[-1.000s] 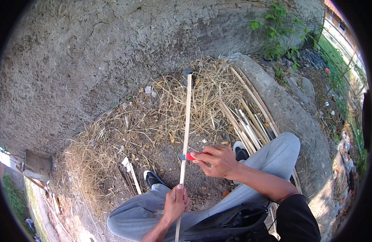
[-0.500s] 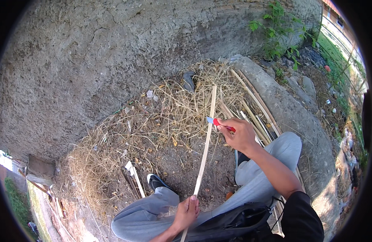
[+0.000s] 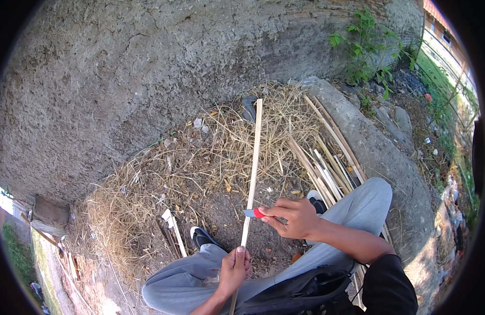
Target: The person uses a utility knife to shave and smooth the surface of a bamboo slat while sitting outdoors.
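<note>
A long, narrow strip of pale wood or bamboo (image 3: 256, 147) slants upward, away from my lap. My left hand (image 3: 234, 270) is closed around its lower part, thumb on top. In my right hand (image 3: 292, 218) is a small red-handled knife (image 3: 258, 212), pinched between thumb and fingers. The knife's short grey blade lies across the strip, a little above my left hand. Most of the handle is hidden by the fingers.
Several pale and brown strips (image 3: 326, 173) lie beyond my right knee, beside a large stone slab (image 3: 379, 142). Dry straw (image 3: 237, 136) covers the ground before a rough grey wall (image 3: 148, 68). A black bag (image 3: 305, 289) rests on my lap. Leafy stems (image 3: 363, 42) stand at the wall.
My right hand and the knife have moved down the strip toward my left hand. The strip's far end has swung left and my left hand has shifted slightly left and up.
</note>
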A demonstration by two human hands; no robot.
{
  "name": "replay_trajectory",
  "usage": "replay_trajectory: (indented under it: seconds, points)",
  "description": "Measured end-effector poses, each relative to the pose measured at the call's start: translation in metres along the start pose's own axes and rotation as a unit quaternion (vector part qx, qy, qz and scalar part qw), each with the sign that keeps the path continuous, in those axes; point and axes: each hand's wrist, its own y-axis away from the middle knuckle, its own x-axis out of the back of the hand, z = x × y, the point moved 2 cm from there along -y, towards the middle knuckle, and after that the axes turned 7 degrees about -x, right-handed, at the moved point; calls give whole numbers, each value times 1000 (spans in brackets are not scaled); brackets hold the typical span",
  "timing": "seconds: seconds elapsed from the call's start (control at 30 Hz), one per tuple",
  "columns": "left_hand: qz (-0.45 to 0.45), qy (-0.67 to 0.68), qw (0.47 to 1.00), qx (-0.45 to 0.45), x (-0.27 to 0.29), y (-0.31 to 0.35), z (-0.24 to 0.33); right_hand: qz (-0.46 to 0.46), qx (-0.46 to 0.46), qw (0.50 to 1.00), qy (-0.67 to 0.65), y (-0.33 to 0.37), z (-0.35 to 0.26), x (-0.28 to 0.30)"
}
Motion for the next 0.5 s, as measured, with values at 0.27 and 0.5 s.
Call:
replay_trajectory:
  seconds: [0.27, 0.5]
  points:
    - [39, -39, 996, -63, -15, -1, 7, -24, 0, 1000, 17, 3, 5, -3]
    - [8, -19, 999, -41, -14, 0, 3, -26, 7, 1000, 15, 4, 3, -1]
